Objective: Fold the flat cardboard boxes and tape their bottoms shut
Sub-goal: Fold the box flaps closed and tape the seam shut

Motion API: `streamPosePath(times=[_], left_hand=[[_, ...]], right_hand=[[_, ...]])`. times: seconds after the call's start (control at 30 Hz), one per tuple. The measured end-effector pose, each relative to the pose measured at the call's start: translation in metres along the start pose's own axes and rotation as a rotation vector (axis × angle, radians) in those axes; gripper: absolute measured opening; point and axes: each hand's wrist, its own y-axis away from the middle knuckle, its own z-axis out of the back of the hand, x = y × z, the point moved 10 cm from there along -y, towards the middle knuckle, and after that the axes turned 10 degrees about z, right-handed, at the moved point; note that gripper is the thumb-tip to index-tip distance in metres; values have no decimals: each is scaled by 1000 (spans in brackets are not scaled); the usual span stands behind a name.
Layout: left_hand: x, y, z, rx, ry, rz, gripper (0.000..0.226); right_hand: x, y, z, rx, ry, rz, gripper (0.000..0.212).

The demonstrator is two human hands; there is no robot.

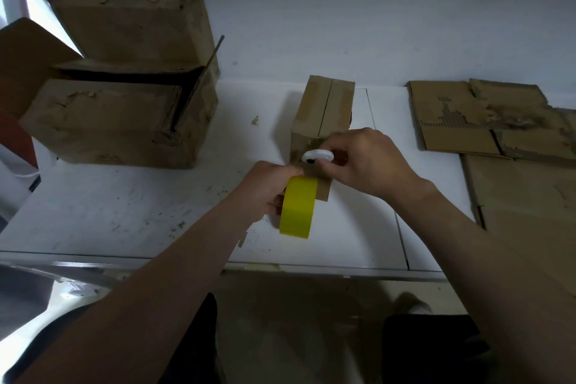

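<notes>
Two hands meet at near end of small box (324,106), mid surface (124,206), flaps closed w/ seam up. Fingers of left hand (268,188) grip yellow tape roll (297,207); right hand (367,162) pinches white round thing (318,155). At left, big open boxes (109,121), insides too dark to tell. At right, flat cardboard (486,121).

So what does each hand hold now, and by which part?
The left hand grips the yellow tape roll at its top. The right hand pinches a small white object by its right end.
</notes>
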Motion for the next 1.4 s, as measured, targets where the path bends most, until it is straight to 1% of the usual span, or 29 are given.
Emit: streamPosePath(times=[0.07, 0.23, 0.37, 0.57, 0.63, 0.7, 0.77, 0.83, 0.9, 0.97, 1.03, 1.1, 1.13, 1.2, 1.27, 1.33, 1.37, 1.4], left_hand=[[0, 1, 0, -9, -3, -11, 24], [-2, 0, -2, -23, -4, -55, 18], [-1, -1, -2, -22, 6, -45, 20], [-1, -2, -2, -28, -18, -48, 15], [-1, -2, -2, -34, -38, -54, 20], [0, -3, -2, -39, -51, -53, 24], [1, -3, -2, -40, -61, -47, 22], [3, -2, -1, -36, -55, -37, 17], [4, -1, 0, -30, -44, -31, 15], [5, 1, 0, -20, -42, -36, 17], [5, 2, 2, -18, -53, -51, 19], [5, 4, 7, -35, -79, -63, 18], [4, 4, 11, -55, -97, -75, 16], [0, 5, 27, -124, -132, -121, 13], [-6, 8, 45, -195, -164, -179, 12], [-12, 11, 58, -240, -172, -236, 13], [-15, 12, 63, -259, -179, -258, 14], [-16, 13, 66, -280, -194, -275, 15]], right_hand=[[4, -1, -3, 43, 83, 13, 22], [2, -4, -5, 71, 168, -11, 27], [3, -6, -9, 107, 231, -30, 35], [6, -10, -13, 154, 289, -51, 32], [2, -10, -12, 176, 267, -65, 34], [-4, -9, -10, 207, 193, -72, 37], [-9, -7, -8, 216, 116, -60, 36], [-12, -5, -3, 196, 69, -45, 32], [-14, -3, -1, 179, 27, -29, 20], [-14, 2, -8, 245, -8, -9, 11], [-12, 7, -21, 345, -25, 20, 14], [-9, 10, -25, 376, -51, 48, 22], [-7, 11, -23, 365, -57, 61, 24], [-2, 15, -18, 313, -30, 113, 19], [8, 21, -5, 203, 34, 208, 15], [14, 27, 5, 123, 67, 265, 7], [13, 30, 6, 118, 45, 265, 7], [9, 33, 2, 149, -7, 236, 10]])
